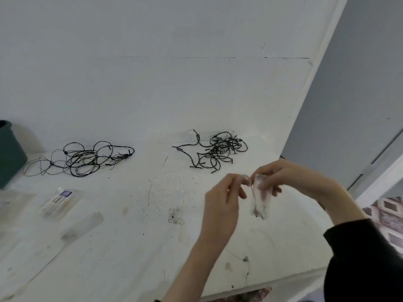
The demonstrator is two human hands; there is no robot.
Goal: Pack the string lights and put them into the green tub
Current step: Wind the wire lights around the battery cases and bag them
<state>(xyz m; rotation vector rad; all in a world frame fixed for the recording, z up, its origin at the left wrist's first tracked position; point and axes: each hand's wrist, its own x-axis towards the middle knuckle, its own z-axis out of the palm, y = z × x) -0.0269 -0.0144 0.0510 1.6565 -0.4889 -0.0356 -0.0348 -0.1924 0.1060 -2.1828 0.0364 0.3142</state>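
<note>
Both hands raised over the white desk (130, 247) at four o'clock: left hand (220, 203) and right hand (290, 177), fingers pinching the top of a small clear bag (260, 199). Two string-light tangles on the desk, at nine o'clock (82, 160) and twelve (216, 149). Green tub (9, 153) far left.

We see a scuffed white table (113, 247) against a white wall (152, 73), a crack (149, 194) running across the tabletop. Grey door (353, 105) at right; patterned floor tiles (387, 216) below it.
</note>
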